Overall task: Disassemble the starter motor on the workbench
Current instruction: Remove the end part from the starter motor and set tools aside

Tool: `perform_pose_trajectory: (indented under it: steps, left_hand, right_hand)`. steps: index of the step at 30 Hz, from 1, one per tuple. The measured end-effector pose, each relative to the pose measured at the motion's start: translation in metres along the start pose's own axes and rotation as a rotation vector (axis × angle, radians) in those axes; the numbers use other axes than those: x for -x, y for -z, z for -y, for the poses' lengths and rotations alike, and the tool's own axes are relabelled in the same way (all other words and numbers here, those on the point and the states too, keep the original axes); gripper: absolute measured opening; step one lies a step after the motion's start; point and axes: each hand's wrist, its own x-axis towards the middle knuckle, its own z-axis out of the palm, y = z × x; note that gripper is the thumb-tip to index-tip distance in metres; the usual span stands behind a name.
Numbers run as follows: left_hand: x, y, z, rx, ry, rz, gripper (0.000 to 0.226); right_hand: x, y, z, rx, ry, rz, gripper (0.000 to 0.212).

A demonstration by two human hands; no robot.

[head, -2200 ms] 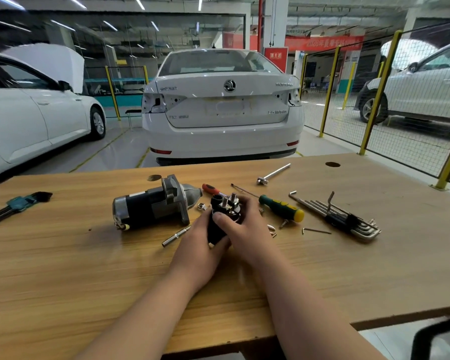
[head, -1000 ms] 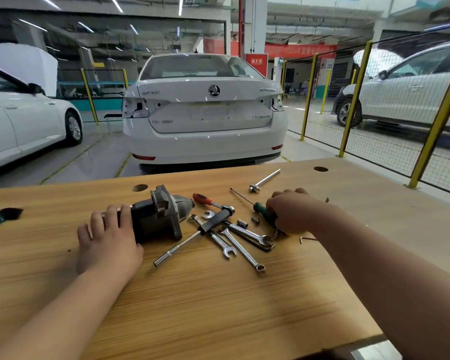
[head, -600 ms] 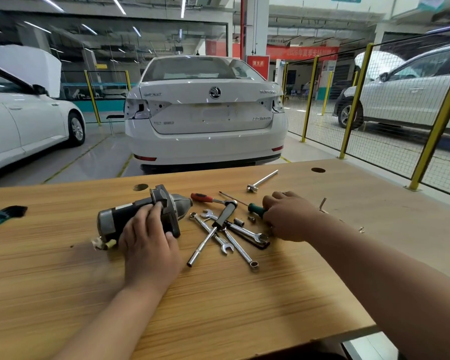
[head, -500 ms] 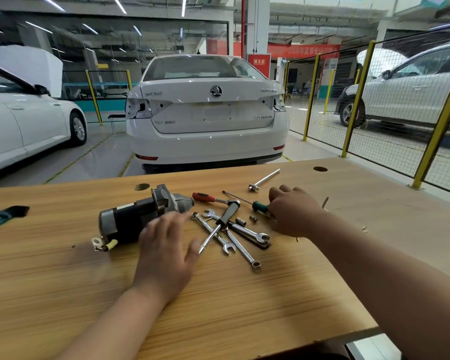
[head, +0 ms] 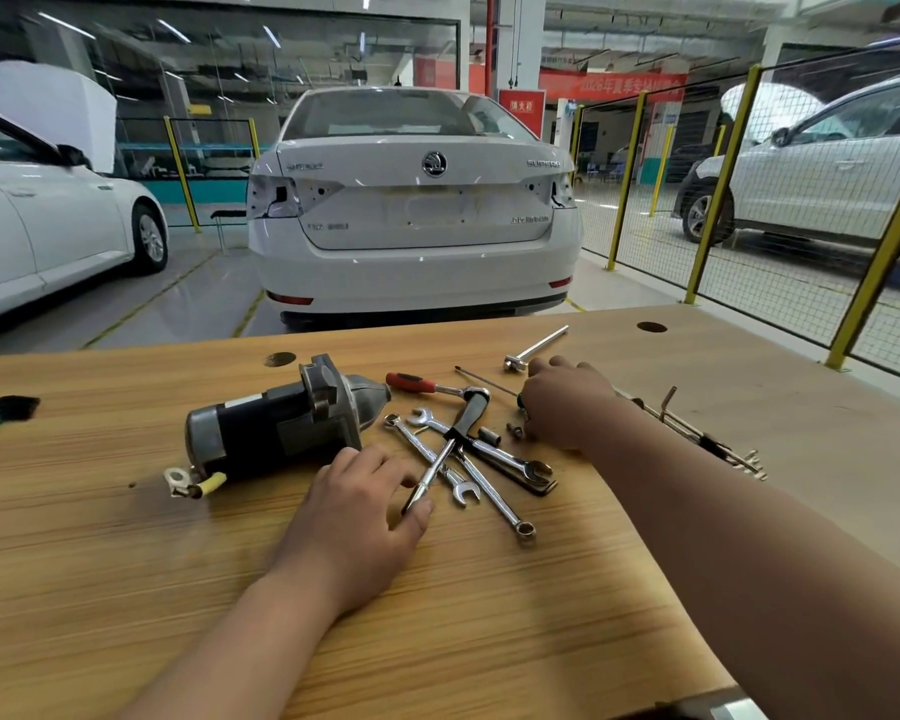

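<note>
The starter motor (head: pixel 281 428), with a black body and a grey nose housing, lies on its side on the wooden workbench (head: pixel 126 563). A cable lug with a yellow sleeve sticks out at its near left end. My left hand (head: pixel 354 517) rests just in front of the motor. Its thumb and fingers pinch the chrome tip of a black-handled tool (head: pixel 458 433) that lies across the spanners. My right hand (head: pixel 562 402) is curled over the handle of a green screwdriver (head: pixel 484 381); only the thin shaft shows clearly.
Several spanners (head: pixel 494 491) lie fanned between my hands, with a red-handled ratchet (head: pixel 411 383) and a small socket (head: pixel 489 436). A T-handle wrench (head: pixel 536 348) lies behind. A hex key set (head: pixel 697 433) sits beyond my right forearm. A teal brush (head: pixel 1 413) is far left.
My left hand has left the motor body and slid right to the tip of the black-handled tool. My right hand has stayed at the screwdriver. The motor has not moved since half a second ago.
</note>
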Motion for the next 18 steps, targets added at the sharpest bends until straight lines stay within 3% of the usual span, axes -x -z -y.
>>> perform_pose_trajectory:
  steps: [4,11,18]
  left_hand:
    - [0.0,0.001,0.001,-0.003,0.025,0.048,0.042]
    - [0.001,0.002,-0.001,-0.02,0.06,0.09,0.045]
    - [0.001,0.001,-0.001,-0.034,0.085,0.103,0.041]
  right_hand:
    - [0.003,0.001,-0.006,-0.076,0.021,0.04,0.034]
    - [0.01,-0.006,-0.008,-0.362,0.007,-0.02,0.033]
    - [0.002,-0.006,0.0,-0.39,-0.036,-0.035,0.031]
